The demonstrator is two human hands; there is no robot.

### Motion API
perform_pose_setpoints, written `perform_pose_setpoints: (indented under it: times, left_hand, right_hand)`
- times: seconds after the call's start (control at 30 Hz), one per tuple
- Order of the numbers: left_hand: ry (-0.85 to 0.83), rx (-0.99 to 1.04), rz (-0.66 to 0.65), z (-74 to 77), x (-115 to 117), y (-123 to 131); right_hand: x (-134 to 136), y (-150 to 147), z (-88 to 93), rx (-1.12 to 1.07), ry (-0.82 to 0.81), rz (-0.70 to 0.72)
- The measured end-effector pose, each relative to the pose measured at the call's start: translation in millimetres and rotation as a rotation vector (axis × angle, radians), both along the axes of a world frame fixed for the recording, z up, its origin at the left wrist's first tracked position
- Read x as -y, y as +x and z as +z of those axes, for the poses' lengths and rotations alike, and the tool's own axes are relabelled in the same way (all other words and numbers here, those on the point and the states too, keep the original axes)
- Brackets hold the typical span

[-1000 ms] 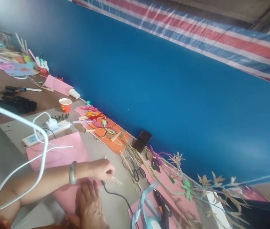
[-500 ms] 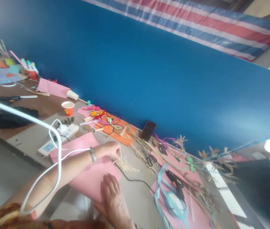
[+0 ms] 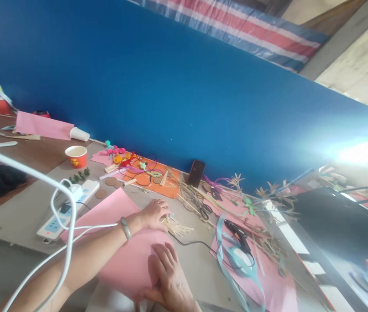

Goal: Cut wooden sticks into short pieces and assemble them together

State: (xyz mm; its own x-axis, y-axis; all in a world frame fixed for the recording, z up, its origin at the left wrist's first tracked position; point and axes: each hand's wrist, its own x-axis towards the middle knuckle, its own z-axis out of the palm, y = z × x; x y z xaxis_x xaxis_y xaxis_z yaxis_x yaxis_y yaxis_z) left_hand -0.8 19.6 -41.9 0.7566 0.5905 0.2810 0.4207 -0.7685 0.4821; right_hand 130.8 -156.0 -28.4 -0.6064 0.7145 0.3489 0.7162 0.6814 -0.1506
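Left grip [image 3: 154, 215] palm-down beside pale strips [image 3: 177, 225]

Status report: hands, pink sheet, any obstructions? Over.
Left hand at pale strips, grip unclear. Right hand open over pink sheet. Sheet partly hidden by left forearm. White cable loops across view of forearm.

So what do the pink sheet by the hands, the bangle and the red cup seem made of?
Pink sheet: matt paper or thin card, judging by its even colour and straight edges. Bangle: perhaps jade, stone or glass; smooth, grey-green. Red cup: probably paper, smooth, printed outside, pale inside.
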Motion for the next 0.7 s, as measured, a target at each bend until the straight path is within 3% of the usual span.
perform_pose_setpoints:
  times: [0.17, 0.33, 0.53, 0.7]
  left_hand:
    - [-0.007, 0.034, 0.016, 4.9, 2, -4]
    - [-0.03, 0.024, 0.016, 12.9, 3, -7]
    - [-0.082, 0.035, -0.011, 4.4, 1, -5]
    - [-0.095, 0.06, -0.077, 2.7, 1, -4]
  right_hand:
    - [3, 8, 4.2, -0.097, -0.061, -0.017]
    - [-10, 36, 16.7, -0.198, -0.018, -0.22]
    - [-26, 86, 23.4, -0.162, 0.065, -0.468]
    - [-22, 113, 20.4, -0.08, 0.07, -0.551]
